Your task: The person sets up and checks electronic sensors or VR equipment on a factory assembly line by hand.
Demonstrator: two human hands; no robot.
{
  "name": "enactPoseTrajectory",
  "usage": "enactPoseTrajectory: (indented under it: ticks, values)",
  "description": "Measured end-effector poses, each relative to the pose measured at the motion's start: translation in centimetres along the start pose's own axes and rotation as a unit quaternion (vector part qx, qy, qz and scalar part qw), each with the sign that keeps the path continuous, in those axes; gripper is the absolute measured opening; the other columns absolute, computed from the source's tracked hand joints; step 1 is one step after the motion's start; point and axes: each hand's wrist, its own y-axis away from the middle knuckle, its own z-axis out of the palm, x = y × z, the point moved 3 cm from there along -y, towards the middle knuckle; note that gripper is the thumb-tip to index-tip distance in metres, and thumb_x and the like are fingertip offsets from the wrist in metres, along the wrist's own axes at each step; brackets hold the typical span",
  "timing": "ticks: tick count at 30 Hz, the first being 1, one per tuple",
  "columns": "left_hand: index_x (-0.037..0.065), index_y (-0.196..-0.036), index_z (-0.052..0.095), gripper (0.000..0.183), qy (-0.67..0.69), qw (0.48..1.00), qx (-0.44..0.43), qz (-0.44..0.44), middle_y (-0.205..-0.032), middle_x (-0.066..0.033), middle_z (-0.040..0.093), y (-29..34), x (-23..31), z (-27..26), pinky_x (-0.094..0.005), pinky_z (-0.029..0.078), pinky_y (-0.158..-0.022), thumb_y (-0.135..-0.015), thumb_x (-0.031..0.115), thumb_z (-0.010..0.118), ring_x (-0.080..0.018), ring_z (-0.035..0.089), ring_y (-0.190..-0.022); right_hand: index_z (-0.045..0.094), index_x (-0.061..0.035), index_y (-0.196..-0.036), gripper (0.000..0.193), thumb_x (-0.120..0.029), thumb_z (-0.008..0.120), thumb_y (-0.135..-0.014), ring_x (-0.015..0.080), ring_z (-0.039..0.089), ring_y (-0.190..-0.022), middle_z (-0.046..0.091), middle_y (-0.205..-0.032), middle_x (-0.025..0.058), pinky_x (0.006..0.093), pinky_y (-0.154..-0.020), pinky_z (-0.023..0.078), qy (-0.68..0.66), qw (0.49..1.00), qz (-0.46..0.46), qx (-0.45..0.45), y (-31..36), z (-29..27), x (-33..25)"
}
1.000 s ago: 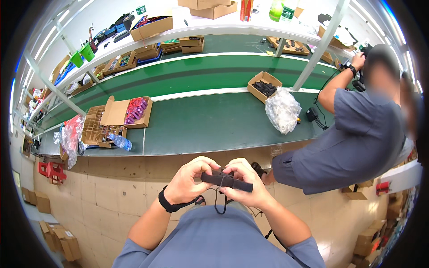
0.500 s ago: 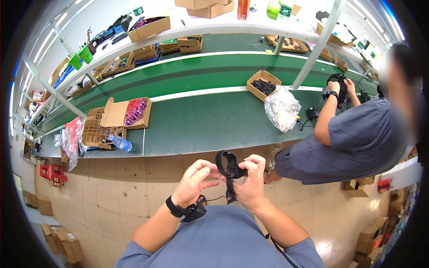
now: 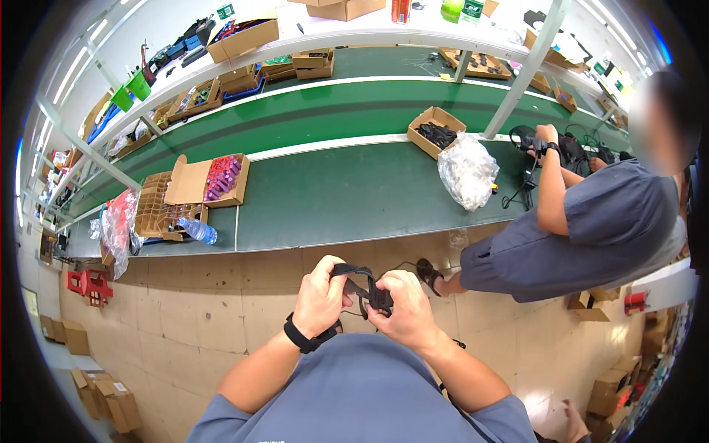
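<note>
Because the strap (image 3: 357, 270) seems limp, the left hand (image 3: 319, 301) pinches one end. The right hand (image 3: 408, 307) grips its block (image 3: 379, 298), probably for steadiness.

At twelve o'clock from the person's torso (image 3: 354, 391), a strap (image 3: 356, 269) lies between the left hand (image 3: 319, 299) and the right hand (image 3: 406, 308), before a workbench (image 3: 317, 199). On the bench, an open carton (image 3: 188, 183) sits at eleven o'clock, a divider tray (image 3: 151, 210) on its left and a bottle (image 3: 199, 231) on its near side. Toward one o'clock, a plastic bag (image 3: 469, 177) lies just before a box (image 3: 427, 142). A co-worker (image 3: 598, 221) stands at two o'clock; on the floor, a stool (image 3: 94, 284) stands near ten, cartons (image 3: 118, 410) around nine.
</note>
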Motion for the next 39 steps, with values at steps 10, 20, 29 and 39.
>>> enactPoseTrajectory:
  ticks: [10,20,29,39]
  values:
    - [-0.002,-0.093,0.060,0.019,-0.082,0.995,-0.058,-0.016,-0.074,-0.0114,0.065,0.8,-3.0,1.7,-0.0312,0.050,-0.055,-0.094,0.016,0.055,-0.0167,0.065,-0.063,0.043,-0.0020,-0.134,0.065,-0.006,0.071,-0.075,0.0221,0.062,-0.092,0.060,-0.103,0.0128,0.0318,-0.081,0.052,-0.203,0.950,0.234,-0.052,1.8,1.2,1.1]
    - [-0.001,-0.089,0.057,0.012,-0.084,0.996,0.024,0.014,-0.075,-0.0116,0.065,0.5,-4.7,1.1,-0.0342,0.051,-0.058,-0.092,0.009,0.051,-0.0225,0.065,-0.065,0.051,-0.0036,-0.129,0.052,-0.012,0.066,-0.081,0.0173,0.060,-0.095,0.063,-0.101,0.0119,0.0332,-0.083,0.051,-0.092,0.974,0.164,-0.123,2.7,2.4,0.1]
    - [0.000,-0.094,0.057,0.011,-0.032,0.989,-0.124,-0.069,-0.083,-0.0052,0.063,1.7,-5.3,2.3,-0.0269,0.050,-0.064,-0.086,0.008,0.058,-0.0088,0.061,-0.072,0.058,-0.0031,-0.116,0.032,-0.004,0.057,-0.084,0.0257,0.064,-0.091,0.063,-0.098,0.0136,0.0351,-0.083,0.050,-0.215,0.930,0.291,-0.057,3.8,3.6,2.4]
    - [0.001,-0.095,0.061,0.031,-0.210,0.955,-0.205,0.052,-0.086,-0.0136,0.063,3.2,-4.1,3.4,-0.0401,0.048,-0.069,-0.081,0.028,0.071,-0.0297,0.062,-0.077,0.053,-0.0047,-0.088,0.013,-0.006,0.055,-0.076,0.0101,0.050,-0.075,0.056,-0.079,-0.0001,0.0272,-0.069,0.044,-0.278,0.870,0.389,-0.122,7.7,2.1,5.0]
